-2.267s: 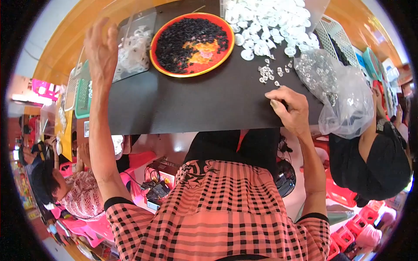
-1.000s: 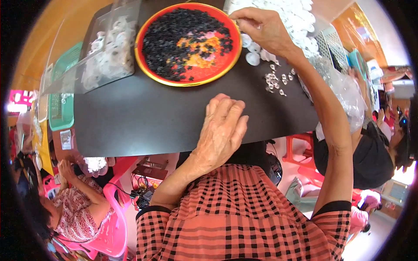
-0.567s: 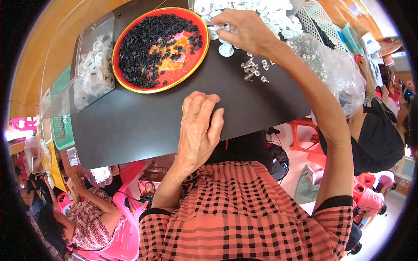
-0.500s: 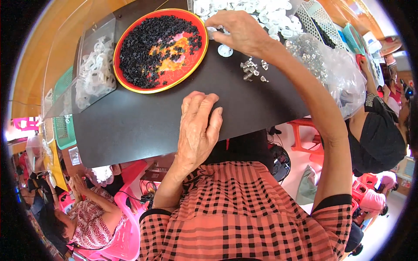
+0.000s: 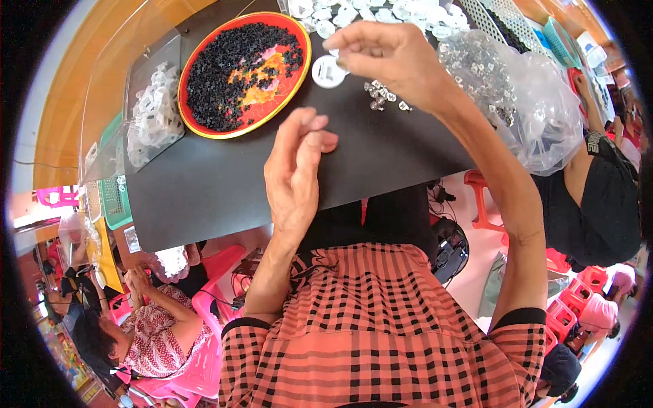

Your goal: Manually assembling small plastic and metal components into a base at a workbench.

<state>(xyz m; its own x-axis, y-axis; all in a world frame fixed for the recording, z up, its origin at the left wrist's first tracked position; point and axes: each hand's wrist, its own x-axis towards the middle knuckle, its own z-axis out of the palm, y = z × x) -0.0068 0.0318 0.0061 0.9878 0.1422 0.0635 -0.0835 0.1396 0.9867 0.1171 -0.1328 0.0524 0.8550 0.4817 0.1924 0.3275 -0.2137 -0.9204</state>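
My right hand [image 5: 388, 61] pinches a white round plastic disc [image 5: 328, 72] between thumb and fingers, just above the dark table and right of the red tray. My left hand [image 5: 294, 170] is lifted near the table's front edge, its fingers loosely bent and apart, with nothing visible in them. Small black pieces [image 5: 224, 75] cover much of the red round tray [image 5: 304, 68], which has a yellow rim and a flower pattern. A little pile of shiny metal pieces [image 5: 381, 94] lies below my right hand. Many more white discs [image 5: 401, 12] are heaped at the far edge.
At the left stands a clear plastic box [image 5: 153, 115] of white parts. An open plastic bag [image 5: 537, 115] with metal pieces lies at the right, near a white basket [image 5: 486, 17]. Another person [image 5: 163, 326] sits at lower left; a person in black [image 5: 588, 211] is at right.
My right hand has drawn a white disc toward me from the far heap, and it now hangs in its fingers. My left hand has risen off the table and turned, moving slightly farther away.
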